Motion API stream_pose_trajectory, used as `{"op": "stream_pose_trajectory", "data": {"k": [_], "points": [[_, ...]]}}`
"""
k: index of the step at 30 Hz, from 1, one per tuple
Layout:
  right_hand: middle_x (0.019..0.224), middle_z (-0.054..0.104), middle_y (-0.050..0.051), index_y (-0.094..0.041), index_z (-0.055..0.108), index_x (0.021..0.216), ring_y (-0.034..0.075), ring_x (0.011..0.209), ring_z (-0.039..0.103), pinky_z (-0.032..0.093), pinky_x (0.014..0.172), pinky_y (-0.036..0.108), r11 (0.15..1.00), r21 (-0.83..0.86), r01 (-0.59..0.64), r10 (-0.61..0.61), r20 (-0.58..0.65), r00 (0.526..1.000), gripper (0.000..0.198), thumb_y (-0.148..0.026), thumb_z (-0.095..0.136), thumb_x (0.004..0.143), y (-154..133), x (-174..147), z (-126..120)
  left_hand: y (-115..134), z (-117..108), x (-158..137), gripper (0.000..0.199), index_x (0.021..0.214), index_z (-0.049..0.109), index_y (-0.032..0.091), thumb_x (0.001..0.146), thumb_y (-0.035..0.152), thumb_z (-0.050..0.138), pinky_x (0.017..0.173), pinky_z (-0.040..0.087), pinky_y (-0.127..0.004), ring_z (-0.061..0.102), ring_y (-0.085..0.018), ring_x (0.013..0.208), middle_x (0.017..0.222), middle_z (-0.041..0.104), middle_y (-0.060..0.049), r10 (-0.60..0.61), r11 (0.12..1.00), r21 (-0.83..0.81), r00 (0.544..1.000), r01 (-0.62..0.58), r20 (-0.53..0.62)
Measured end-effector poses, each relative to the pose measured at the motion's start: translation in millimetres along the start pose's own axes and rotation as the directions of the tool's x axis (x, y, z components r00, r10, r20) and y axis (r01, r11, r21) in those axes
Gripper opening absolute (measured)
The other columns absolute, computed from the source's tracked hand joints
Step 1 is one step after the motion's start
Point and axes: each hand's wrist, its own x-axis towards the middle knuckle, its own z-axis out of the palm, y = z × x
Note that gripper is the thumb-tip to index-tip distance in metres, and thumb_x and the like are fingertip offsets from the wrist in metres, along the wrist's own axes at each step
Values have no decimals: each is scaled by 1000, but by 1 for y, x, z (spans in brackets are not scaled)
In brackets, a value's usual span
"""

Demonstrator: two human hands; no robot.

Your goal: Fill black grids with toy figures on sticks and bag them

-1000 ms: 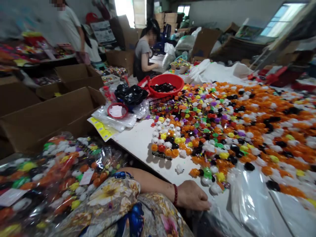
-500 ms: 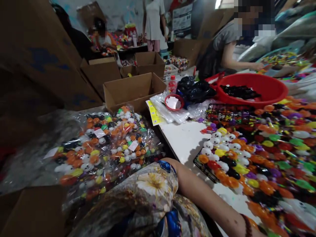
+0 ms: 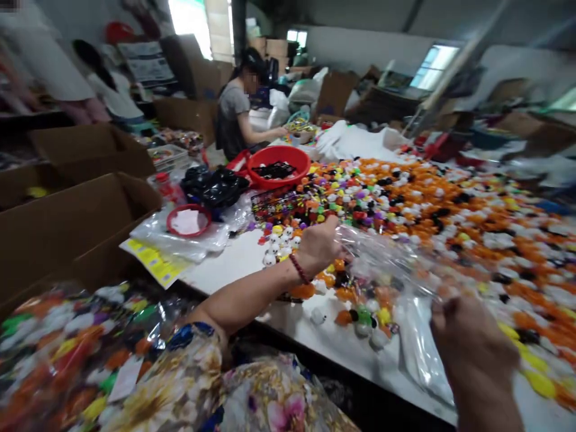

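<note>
A clear plastic bag (image 3: 387, 255) stretches between my hands above the table. My left hand (image 3: 318, 245), with a dark red bead bracelet at the wrist, is closed on one end of it. Closer to me on the right, my right hand (image 3: 477, 342) is blurred but closed on the other end. Flat clear plastic bags (image 3: 423, 342) lie on the white table (image 3: 288, 318) beside my right hand. Under and around the stretched bag are small orange, white, green, yellow and black plastic figures (image 3: 364, 318). Skull-faced white ones (image 3: 279, 246) sit just beyond my left wrist.
A large heap of small figures (image 3: 432, 198) covers the table's far right. A red basin (image 3: 279, 168) with black pieces, a small red bowl (image 3: 189, 221) of paper slips and black bags (image 3: 216, 186) stand left. Filled bags (image 3: 81, 342) and a cardboard box (image 3: 76, 222) are left; a person (image 3: 236, 108) sits beyond.
My view has swung to the right. My left hand, out of sight before, is now up over the table, and both hands now hold a clear plastic bag between them.
</note>
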Motion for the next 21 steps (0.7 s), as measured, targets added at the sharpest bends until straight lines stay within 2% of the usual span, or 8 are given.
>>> {"op": "stream_pose_trajectory", "data": {"k": [2,4,6,8,12,14,18,21], "points": [[63,43,1,-21,45,63,10,50,28,19,48,26,995,-63,77,-88,-186,979,23,-24,52,85,-9,20,19,-10,1,3,25,113,59,14,91,17,48,78,49,-33,65,-24,93,98,68,-13,10,986,165,1000,-7,-17],[64,44,2,-20,45,64,10,51,26,19,49,26,980,-56,191,-199,-284,938,21,-22,49,85,-29,41,32,-17,2,7,36,127,54,17,91,18,48,85,48,-36,60,-26,107,119,62,-16,117,954,285,992,-98,-51],[66,46,2,-19,47,64,11,53,28,19,49,25,959,-47,280,-280,-333,901,21,-20,50,85,-57,57,39,-23,1,15,44,137,48,21,93,24,49,89,47,-37,56,-27,115,130,56,-16,254,918,329,965,-222,-58],[70,49,3,-18,51,67,11,55,30,21,50,25,929,-33,369,-358,-334,872,20,-20,50,87,-88,68,42,-30,-1,27,39,132,52,19,94,26,46,87,46,-35,58,-25,110,123,59,-15,290,904,334,957,-266,-23],[75,52,4,-17,57,71,13,59,37,27,55,26,859,7,513,-489,-289,823,22,-13,45,89,-132,78,50,-48,-11,54,29,109,61,12,95,18,37,85,46,-33,63,-25,101,108,63,-16,101,932,351,995,-89,-15],[78,54,6,-16,58,74,14,61,41,29,57,26,864,16,503,-487,-226,843,23,-10,42,89,-140,82,58,-59,-17,63,29,110,59,11,94,14,35,83,47,-33,65,-25,101,109,63,-17,-44,947,315,998,56,-43],[90,60,11,-13,61,86,15,63,48,29,57,28,947,33,318,-319,25,947,19,-7,43,87,-139,92,85,-85,-22,73,31,117,53,11,94,9,33,82,47,-33,66,-26,102,112,64,-20,-336,934,85,935,346,-113],[91,64,13,-11,61,97,16,65,55,31,57,27,995,65,73,-86,218,972,17,-11,46,90,-132,102,110,-108,-15,79,23,112,53,11,92,13,42,75,47,-31,68,-26,92,97,68,-19,-457,886,-133,886,445,-78]]}}
